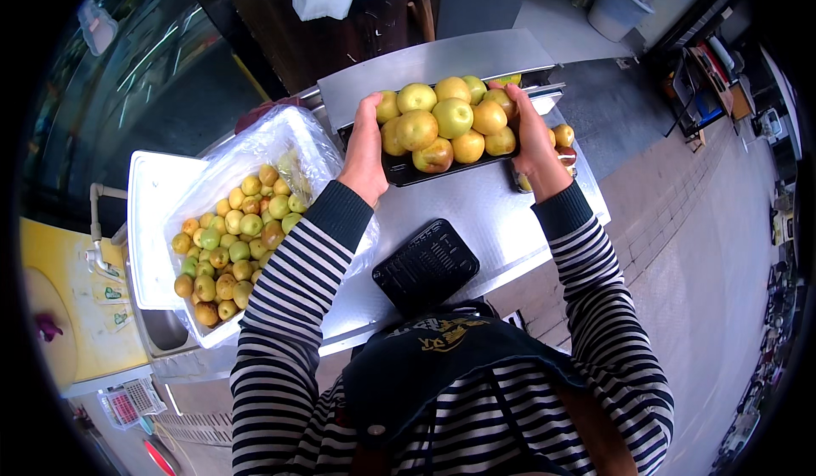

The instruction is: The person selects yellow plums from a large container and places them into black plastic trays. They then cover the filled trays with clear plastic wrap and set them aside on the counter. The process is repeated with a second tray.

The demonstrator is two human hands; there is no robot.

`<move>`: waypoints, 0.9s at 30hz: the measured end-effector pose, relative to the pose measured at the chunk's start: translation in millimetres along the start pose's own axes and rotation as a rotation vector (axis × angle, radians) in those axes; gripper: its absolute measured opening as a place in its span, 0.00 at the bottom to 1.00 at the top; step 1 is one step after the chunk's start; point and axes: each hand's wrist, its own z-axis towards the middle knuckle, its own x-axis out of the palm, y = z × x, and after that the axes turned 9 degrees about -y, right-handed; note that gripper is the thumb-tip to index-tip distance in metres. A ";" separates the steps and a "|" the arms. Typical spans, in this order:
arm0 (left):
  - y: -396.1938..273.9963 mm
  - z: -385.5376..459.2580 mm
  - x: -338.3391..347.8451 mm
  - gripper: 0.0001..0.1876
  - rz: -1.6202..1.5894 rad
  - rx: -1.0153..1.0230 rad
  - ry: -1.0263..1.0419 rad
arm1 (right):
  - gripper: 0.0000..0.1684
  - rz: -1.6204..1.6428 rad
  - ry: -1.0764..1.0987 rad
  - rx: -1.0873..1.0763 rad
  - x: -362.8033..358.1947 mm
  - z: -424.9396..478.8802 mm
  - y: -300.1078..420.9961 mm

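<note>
My left hand (366, 151) and my right hand (534, 141) hold a black plastic tray (408, 175) by its two ends. Yellow-green, brown-blotched jujubes (452, 118) are heaped in it above the rim. The tray is raised over a stainless steel table (503, 221). Nearer my body, a second black plastic tray (427, 265) with a ribbed pattern lies on the steel. Left of my left arm stands a white foam box (162, 285), lined with a clear plastic bag (319, 141) and holding many loose jujubes (233, 240).
More jujubes (563, 135) sit beyond my right wrist, partly hidden by it. A raised metal ledge (440, 55) runs along the table's far side. At the left are a sink (164, 329), a pipe with a tap (95, 256) and a yellow board (95, 297).
</note>
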 end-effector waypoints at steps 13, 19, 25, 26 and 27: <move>23.3 100.6 46.7 0.26 -0.045 0.250 -0.391 | 0.30 -0.145 0.152 -0.018 -24.6 138.1 24.5; 29.8 131.1 51.8 0.25 -0.019 0.291 -0.469 | 0.30 -0.133 0.150 0.002 -30.4 169.6 21.8; 28.6 152.2 49.8 0.25 -0.008 0.310 -0.464 | 0.31 -0.107 0.148 0.016 -37.1 188.6 13.8; 28.1 154.3 49.5 0.25 -0.017 0.315 -0.465 | 0.32 -0.097 0.150 0.008 -37.8 189.9 12.7; 26.7 157.1 49.3 0.25 -0.027 0.323 -0.463 | 0.32 -0.099 0.136 0.013 -36.0 189.5 13.5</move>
